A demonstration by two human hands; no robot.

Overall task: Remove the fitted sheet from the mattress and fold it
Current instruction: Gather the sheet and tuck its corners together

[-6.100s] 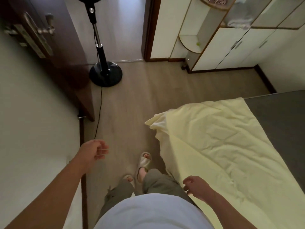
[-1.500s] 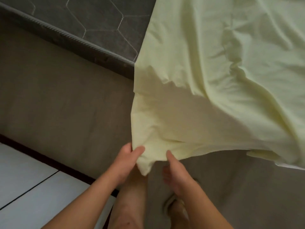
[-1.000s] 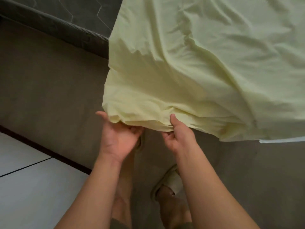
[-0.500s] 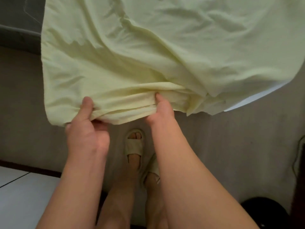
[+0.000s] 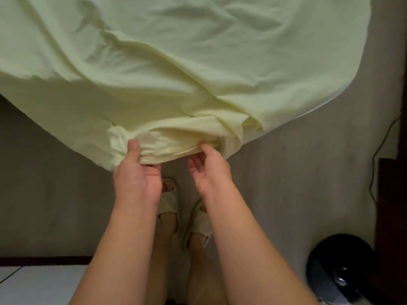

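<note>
1. The left hand (image 5: 137, 179) reaches forward, thumb on top, clamped on the gathered hem of the pale yellow fitted sheet (image 5: 176, 69).
2. The right hand (image 5: 210, 170) pinches the same hem just beside it, its lower fingers loosely spread.
3. One sheet hangs above the floor (image 5: 297, 183).
4. Two slippers (image 5: 168, 200) and one black fan base (image 5: 341, 269) show below.

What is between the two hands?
In the head view, a bunched edge of the sheet stretches from the left hand to the right hand; sandals show below.
</note>
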